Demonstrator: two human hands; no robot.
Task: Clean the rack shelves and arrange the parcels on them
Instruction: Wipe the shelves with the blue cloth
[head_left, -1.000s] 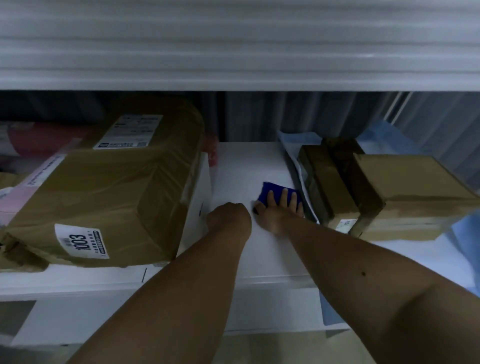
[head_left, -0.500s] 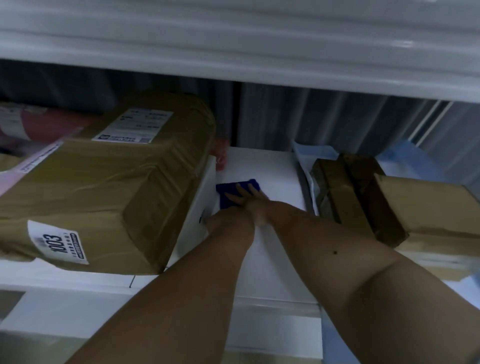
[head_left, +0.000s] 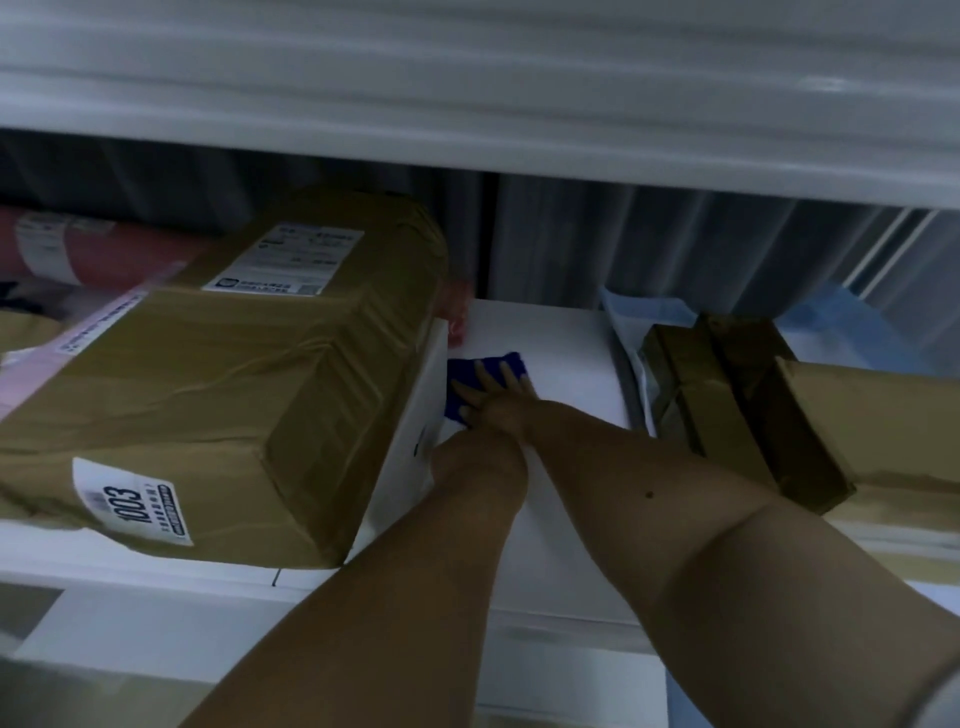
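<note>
Blue cloth (head_left: 485, 375): flat on the white shelf (head_left: 566, 364), under my right hand (head_left: 493, 397), whose fingers lie straight and spread, pressing it.
Left hand (head_left: 475, 460): curled just behind my right; holding anything, I cannot tell.
Taped brown parcel (head_left: 234, 384): just left of both hands.

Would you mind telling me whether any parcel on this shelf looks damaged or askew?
The big brown parcel labelled 1003 looks crumpled, its tape wrinkled, and it lies skewed to the shelf edge.
</note>
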